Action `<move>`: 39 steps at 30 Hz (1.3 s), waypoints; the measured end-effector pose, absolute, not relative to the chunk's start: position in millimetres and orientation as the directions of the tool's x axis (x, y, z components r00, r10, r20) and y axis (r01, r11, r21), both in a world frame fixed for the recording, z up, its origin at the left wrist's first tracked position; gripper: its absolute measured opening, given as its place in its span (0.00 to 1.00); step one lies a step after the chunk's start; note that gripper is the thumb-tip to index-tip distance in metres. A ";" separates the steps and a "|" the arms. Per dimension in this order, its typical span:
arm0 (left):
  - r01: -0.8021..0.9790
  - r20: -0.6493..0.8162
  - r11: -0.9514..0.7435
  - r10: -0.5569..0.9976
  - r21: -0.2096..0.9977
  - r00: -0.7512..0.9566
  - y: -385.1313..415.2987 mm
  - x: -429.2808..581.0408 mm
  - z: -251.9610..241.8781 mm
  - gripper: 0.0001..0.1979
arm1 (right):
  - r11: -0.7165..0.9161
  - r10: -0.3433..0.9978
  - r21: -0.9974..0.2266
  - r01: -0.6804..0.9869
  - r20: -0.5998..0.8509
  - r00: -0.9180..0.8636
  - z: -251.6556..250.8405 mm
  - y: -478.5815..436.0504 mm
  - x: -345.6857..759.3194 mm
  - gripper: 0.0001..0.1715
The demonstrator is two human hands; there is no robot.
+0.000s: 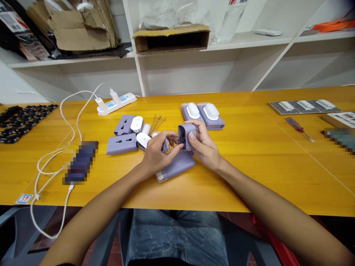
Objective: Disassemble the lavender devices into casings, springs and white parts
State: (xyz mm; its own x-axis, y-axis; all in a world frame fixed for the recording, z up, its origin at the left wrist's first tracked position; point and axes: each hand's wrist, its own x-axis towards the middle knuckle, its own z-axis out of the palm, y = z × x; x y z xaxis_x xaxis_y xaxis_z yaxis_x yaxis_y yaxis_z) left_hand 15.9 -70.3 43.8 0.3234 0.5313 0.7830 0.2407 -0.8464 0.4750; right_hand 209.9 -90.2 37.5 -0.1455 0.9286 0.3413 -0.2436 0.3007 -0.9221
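Note:
My right hand [203,146] grips a small purple plastic housing [186,133] above the yellow table [249,162], thumb on its front. My left hand [156,153] is curled beside it, fingertips pinching at a dark coil spring [180,141] that sticks out of the housing. Under both hands lies a ribbed purple cover [177,166]. A white-and-purple part [143,140] lies just left of my left hand.
Purple socket bodies [122,144], a white cap [137,123] and loose springs [157,121] lie at left. Two assembled units [202,114] sit behind. A power strip [116,103] with white cables is far left, a screwdriver [299,129] and grey tray [305,107] at right.

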 end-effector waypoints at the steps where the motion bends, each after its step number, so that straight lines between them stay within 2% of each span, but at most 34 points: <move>1: 0.250 0.784 -0.846 0.531 0.471 0.322 -70.3 16.1 43.7 0.14 | 0.290 0.930 -0.924 -0.248 0.333 -0.152 36.8 -89.9 210.3 0.31; 12: 0.288 0.787 -0.842 0.532 0.455 0.312 -71.7 15.7 47.9 0.09 | 0.276 0.936 -0.933 -0.231 0.315 -0.156 35.7 -86.4 215.3 0.29; 21: 0.284 0.791 -0.847 0.525 0.449 0.315 -73.4 16.8 48.8 0.07 | 0.350 0.919 -0.930 -0.112 0.364 -0.151 39.0 -86.5 217.5 0.28; 26: 0.353 0.768 -0.837 0.534 0.418 0.355 -71.3 14.9 45.7 0.06 | 0.391 0.906 -0.920 0.024 0.380 -0.187 38.6 -83.9 220.7 0.27; 29: 0.397 0.734 -0.815 0.564 0.422 0.378 -69.3 13.5 43.8 0.05 | 0.446 0.891 -0.869 0.217 0.408 -0.197 35.5 -81.6 225.6 0.26; 33: 0.455 0.687 -0.777 0.613 0.435 0.390 -65.7 11.1 42.7 0.05 | 0.490 0.872 -0.741 0.459 0.420 -0.252 34.9 -81.2 231.8 0.26; 36: 0.469 0.681 -0.765 0.626 0.442 0.380 -63.5 9.7 42.2 0.07 | 0.495 0.869 -0.712 0.498 0.412 -0.274 37.4 -83.2 231.7 0.26; 39: 0.442 0.682 -0.755 0.642 0.484 0.350 -63.4 10.0 42.5 0.10 | 0.492 0.870 -0.760 0.425 0.426 -0.247 39.2 -84.2 227.9 0.26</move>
